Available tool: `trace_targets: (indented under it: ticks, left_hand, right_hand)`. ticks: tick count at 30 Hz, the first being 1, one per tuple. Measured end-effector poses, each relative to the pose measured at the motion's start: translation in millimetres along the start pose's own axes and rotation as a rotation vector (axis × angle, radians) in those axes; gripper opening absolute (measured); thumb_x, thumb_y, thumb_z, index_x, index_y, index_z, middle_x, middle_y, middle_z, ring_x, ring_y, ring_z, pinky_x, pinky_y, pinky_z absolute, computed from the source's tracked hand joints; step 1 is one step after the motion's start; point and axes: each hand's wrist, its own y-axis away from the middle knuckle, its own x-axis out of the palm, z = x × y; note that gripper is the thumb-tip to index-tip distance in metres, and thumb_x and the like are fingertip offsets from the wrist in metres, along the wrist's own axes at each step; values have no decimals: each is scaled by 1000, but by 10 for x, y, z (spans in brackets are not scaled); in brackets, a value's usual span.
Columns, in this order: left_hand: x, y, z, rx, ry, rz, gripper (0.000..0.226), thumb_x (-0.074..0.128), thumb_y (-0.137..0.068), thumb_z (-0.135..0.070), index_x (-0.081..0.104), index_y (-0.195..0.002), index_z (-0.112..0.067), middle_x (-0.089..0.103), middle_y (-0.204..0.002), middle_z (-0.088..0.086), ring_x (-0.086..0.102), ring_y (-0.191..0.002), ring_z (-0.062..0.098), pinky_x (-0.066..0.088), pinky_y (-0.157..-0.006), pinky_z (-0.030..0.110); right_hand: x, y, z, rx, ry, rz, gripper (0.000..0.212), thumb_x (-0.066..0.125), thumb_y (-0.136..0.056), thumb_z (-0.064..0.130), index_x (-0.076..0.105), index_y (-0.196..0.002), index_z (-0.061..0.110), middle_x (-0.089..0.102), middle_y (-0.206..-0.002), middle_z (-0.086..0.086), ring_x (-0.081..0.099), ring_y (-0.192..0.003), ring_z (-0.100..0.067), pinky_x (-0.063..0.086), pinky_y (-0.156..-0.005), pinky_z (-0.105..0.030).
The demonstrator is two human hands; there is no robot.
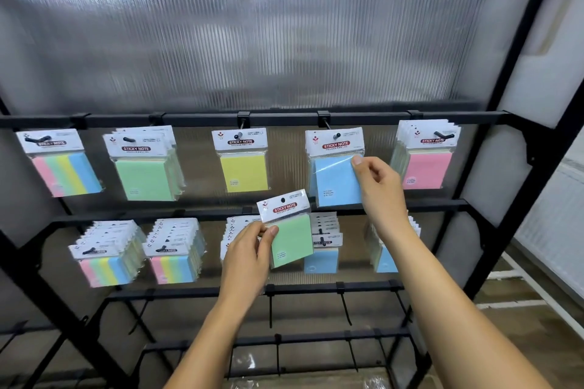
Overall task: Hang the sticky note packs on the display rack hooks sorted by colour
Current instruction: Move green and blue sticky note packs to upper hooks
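My left hand (pixel 248 257) holds a green sticky note pack (pixel 289 230) by its left edge, tilted, in front of the second rail. My right hand (pixel 379 186) pinches the right edge of a blue pack (pixel 335 178) that hangs on the fourth hook of the upper rail (pixel 202 119). On that rail also hang a multicolour pack (pixel 61 164), green packs (pixel 145 166), a yellow pack (pixel 243 163) and pink packs (pixel 428 158). The lower rail carries multicolour stacks (pixel 107 254) (pixel 175 251), a stack partly hidden by my left hand, and blue packs (pixel 322 249) (pixel 387 257).
The black metal rack frame (pixel 518 123) has a ribbed translucent back panel (pixel 252 47). Below the stocked rails, two more rails carry bare black hooks (pixel 346 306). A tiled floor (pixel 518 319) shows at the lower right.
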Motion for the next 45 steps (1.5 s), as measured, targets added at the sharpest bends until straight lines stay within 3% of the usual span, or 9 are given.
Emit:
trace_targets:
  ticks: [7,11,13,17,21,25,29,36,45]
  left_hand:
    - [-102,69,107,-11,16,7,25,51,-100,-31,54,-79,-17,55,-65,-5,50,-58,11,36,-54,27]
    - [-289,136,316,-41,12,2,25,51,-100,-33,52,-78,-20,52,-67,-9,46,-63,9,34,-56,30]
    - [-430,180,403,-49,12,2,25,51,-100,-31,50,-77,-22,50,-67,-12,46,-63,6,33,-56,27]
    - [-750,239,537,-85,34,8,30,53,-100,-27,44,-72,-23,49,-60,-19,43,-58,1,28,-53,18]
    - [-1104,168,744,-87,41,10,27,53,-99,-28,51,-76,-15,50,-60,-21,41,-55,2,28,-52,19]
    - [-1430,-6,969,-67,70,-6,29,52,-100,-29,51,-76,-14,50,-60,-15,41,-55,8,30,-54,23]
    - [-1691,-214,1212,-21,8,-23,27,50,-99,-34,54,-80,-15,57,-71,-5,53,-69,17,44,-66,38]
    - [-1955,-381,1479,41,25,4,17,45,-102,-30,59,-92,-28,61,-84,-14,58,-82,12,47,-72,33]
    - [-1998,-568,1701,28,-11,73,10,56,-96,-35,57,-87,-32,52,-68,-19,49,-67,1,35,-60,27]
  right_hand:
    - [99,122,-268,43,173,-5,35,54,-99,43,65,-83,13,63,-73,3,50,-63,-6,38,-58,-14]
    - [335,476,-605,191,250,150,31,55,-99,38,68,-77,21,71,-71,5,66,-70,-7,50,-71,-28]
    - [546,668,-666,209,247,249,33,54,-100,36,69,-75,21,71,-70,6,65,-69,-2,49,-72,-27]
    - [1064,937,-556,171,177,395,25,52,-99,42,68,-90,24,72,-82,7,66,-81,-11,52,-76,-28]
    - [1566,1080,-296,99,67,444,17,58,-98,33,68,-97,20,69,-83,10,61,-75,3,47,-66,-14]
    - [1979,1141,-66,34,36,459,22,55,-100,32,65,-85,20,64,-74,8,53,-67,1,41,-60,-19]
    - [2324,1147,132,-31,59,410,25,51,-103,30,57,-78,26,60,-71,15,50,-66,-1,36,-60,-19]
    - [2641,1124,466,-166,74,158,26,48,-104,27,56,-80,20,55,-70,15,49,-67,-4,34,-59,-16]
    - [2843,985,886,-198,14,36,26,46,-104,28,60,-84,18,55,-72,10,46,-67,-2,35,-60,-22]
